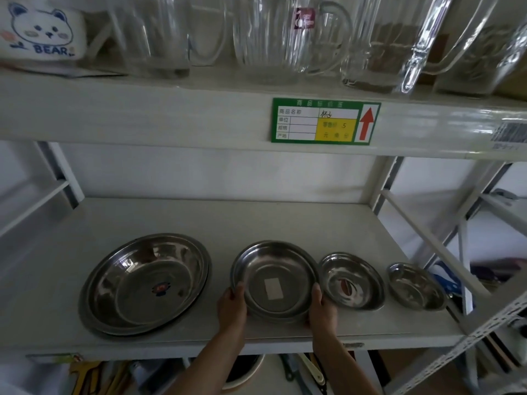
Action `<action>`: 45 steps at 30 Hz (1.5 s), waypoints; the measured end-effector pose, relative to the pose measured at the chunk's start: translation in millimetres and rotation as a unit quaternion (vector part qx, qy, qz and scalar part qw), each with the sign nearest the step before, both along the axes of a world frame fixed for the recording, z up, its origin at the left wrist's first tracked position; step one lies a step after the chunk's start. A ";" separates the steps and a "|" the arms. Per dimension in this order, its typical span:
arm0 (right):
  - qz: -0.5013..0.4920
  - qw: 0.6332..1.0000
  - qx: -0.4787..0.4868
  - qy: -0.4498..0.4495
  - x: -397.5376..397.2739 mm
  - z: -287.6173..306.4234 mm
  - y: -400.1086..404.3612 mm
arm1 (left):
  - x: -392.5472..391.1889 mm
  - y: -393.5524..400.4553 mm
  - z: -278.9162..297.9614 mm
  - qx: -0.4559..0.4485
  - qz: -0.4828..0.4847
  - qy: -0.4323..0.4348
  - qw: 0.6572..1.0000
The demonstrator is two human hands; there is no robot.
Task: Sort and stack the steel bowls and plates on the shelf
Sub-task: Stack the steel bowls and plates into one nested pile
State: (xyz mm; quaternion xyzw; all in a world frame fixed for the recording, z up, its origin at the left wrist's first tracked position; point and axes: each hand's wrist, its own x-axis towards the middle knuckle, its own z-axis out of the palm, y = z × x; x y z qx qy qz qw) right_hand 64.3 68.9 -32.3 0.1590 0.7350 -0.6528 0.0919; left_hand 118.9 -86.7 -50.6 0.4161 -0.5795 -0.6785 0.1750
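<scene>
Steel bowls (351,280) beside held plates (275,280)

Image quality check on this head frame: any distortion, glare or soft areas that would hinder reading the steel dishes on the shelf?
Head view: wide-angle bending curves the shelf edge; the glass pitchers up top are blurred and streaky; window glare sits in the largest steel basin; the plate stack held by the left hand and right hand is dim but legible.

Four stacks of shiny steel dishes sit in a row along the front edge of the shelf (285,220), upright and shrinking rightward. The large plates (145,283) lie nearest the left edge, then the medium plates (275,280), just beside the small bowls (352,280). The smallest bowls (416,286) sit near the right edge.
</scene>
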 end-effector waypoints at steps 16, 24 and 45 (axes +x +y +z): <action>-0.057 0.998 0.031 0.001 -0.3 -7.9 -14.7 | 4.5 -2.8 16.1 -0.005 0.004 0.053 0.999; -0.022 0.995 0.003 0.093 -2.3 41.2 -43.5 | 13.8 -25.7 61.9 0.010 0.028 0.123 0.992; 0.208 0.964 0.090 0.137 43.8 48.1 -204.5 | 110.5 -175.7 72.4 -0.220 0.208 0.009 0.953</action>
